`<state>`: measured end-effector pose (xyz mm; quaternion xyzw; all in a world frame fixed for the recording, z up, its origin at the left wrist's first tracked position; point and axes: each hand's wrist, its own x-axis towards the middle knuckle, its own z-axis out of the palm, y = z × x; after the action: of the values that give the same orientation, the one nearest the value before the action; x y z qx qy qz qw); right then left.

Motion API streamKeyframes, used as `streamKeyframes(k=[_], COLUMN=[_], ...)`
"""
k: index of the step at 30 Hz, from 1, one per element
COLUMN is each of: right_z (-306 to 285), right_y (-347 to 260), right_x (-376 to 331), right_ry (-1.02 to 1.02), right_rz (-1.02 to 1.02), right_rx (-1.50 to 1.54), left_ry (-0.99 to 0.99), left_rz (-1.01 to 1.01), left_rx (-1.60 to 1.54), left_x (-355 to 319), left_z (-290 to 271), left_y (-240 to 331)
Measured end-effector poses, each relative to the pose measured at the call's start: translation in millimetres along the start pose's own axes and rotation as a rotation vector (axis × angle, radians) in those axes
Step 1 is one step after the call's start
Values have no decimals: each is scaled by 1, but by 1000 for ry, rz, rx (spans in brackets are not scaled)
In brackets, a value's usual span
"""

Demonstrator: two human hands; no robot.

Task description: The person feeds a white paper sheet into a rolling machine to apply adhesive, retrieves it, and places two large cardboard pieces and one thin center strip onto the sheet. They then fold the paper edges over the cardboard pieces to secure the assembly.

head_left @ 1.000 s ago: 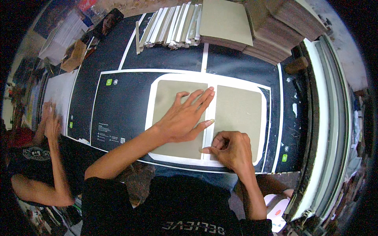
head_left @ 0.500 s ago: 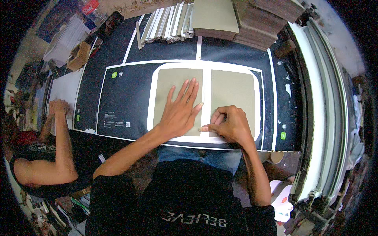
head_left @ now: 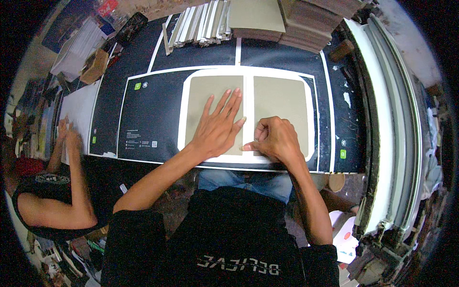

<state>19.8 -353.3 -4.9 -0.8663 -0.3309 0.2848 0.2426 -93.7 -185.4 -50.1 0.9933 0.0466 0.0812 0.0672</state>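
Two grey-beige boards, the left board point(head_left: 201, 103) and the right board point(head_left: 282, 98), lie side by side on a white sheet point(head_left: 309, 124) with cut corners. A narrow white strip point(head_left: 248, 100) runs between them. My left hand point(head_left: 217, 126) rests flat on the left board, fingers spread, its thumb by the strip. At the strip's near end is my right hand point(head_left: 277, 138), fingers curled in and thumb tip down on the strip. Whatever its curled fingers may hold is hidden. Under the sheet, a dark printed sheet point(head_left: 158, 112) covers the table.
Narrow board offcuts point(head_left: 201, 24) are bunched at the back, beside stacked grey boards point(head_left: 258, 16). Long rollers point(head_left: 397, 119) of a machine stand along the right. A co-worker's hands point(head_left: 69, 134) are over a pale surface at left. A small cardboard box point(head_left: 94, 67) sits behind them.
The whole view has shifted, so the table sits slightly higher in it. My hands keep nearly the same places on the boards. The co-worker's hands have moved a little.
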Motion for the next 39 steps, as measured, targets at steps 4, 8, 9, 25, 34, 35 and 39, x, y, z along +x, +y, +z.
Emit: streamKeyframes(k=[4, 8, 9, 25, 34, 35, 39], right_z=[3, 3, 2, -29, -41, -40, -40], right_y=[2, 3, 2, 34, 131, 131, 128], right_x=[3, 3, 3, -4, -4, -4, -3], right_ry=[17, 24, 23, 396, 887, 899, 956], right_rz=[7, -9, -14, -270, -142, -144, -152], right_rx=[-43, -46, -51, 186, 511, 493, 463], left_ry=[7, 16, 12, 101, 3, -9, -35], left_rz=[2, 111, 154, 154, 129, 131, 147], left_rx=[11, 29, 31, -7, -119, -117, 5], left_x=[1, 4, 5, 2, 15, 19, 37], left_z=[5, -2, -3, 7, -1, -4, -7], left_y=[1, 3, 4, -5, -6, -6, -21])
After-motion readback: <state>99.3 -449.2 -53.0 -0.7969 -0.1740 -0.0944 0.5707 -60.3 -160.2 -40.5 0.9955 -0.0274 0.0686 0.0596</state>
